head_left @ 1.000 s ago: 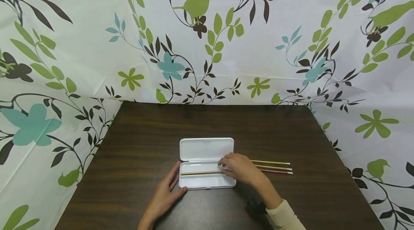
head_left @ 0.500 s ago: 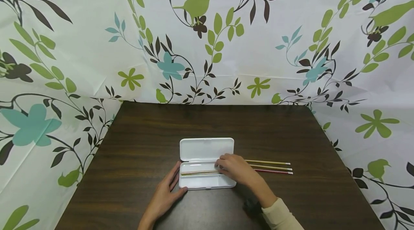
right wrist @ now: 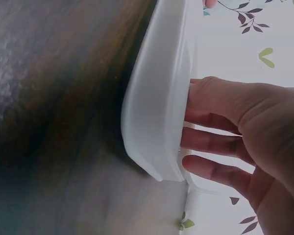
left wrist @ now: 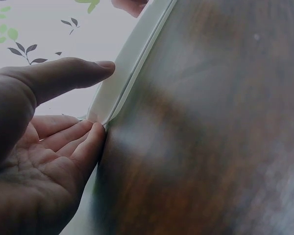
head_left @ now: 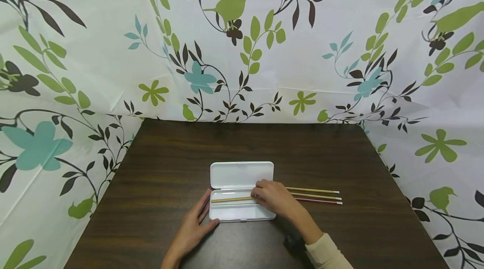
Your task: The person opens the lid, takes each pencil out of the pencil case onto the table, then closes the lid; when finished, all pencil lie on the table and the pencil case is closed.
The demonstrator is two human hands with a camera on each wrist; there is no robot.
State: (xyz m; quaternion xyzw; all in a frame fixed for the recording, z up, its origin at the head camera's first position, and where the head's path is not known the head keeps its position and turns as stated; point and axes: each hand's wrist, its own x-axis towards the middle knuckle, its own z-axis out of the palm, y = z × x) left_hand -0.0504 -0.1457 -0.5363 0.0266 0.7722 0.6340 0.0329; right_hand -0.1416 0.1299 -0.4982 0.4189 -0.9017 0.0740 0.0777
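Observation:
A white pencil case (head_left: 242, 217) lies on the table with its lid (head_left: 242, 174) raised at the back. My left hand (head_left: 193, 229) rests at the case's left end, fingers straight along the side, thumb by the front corner. In the left wrist view its fingertips (left wrist: 95, 127) touch the case's corner. Inside the case lies a yellow pencil (head_left: 232, 199), slightly tilted. My right hand (head_left: 277, 197) reaches over the right end and pinches this pencil, whose right end it hides. In the right wrist view the curled fingers (right wrist: 210, 169) dip past the rim; the pencil is hidden there.
Right of the case, behind my right hand, lie two yellow pencils (head_left: 315, 190) and a red pencil (head_left: 317, 200), white ends to the right. The dark wooden table (head_left: 170, 151) meets a patterned cloth (head_left: 242, 105) at the back and sides.
My right hand has shifted slightly left, then stayed over the case. The yellow pencil inside has moved toward the back of the case. My left hand has not moved.

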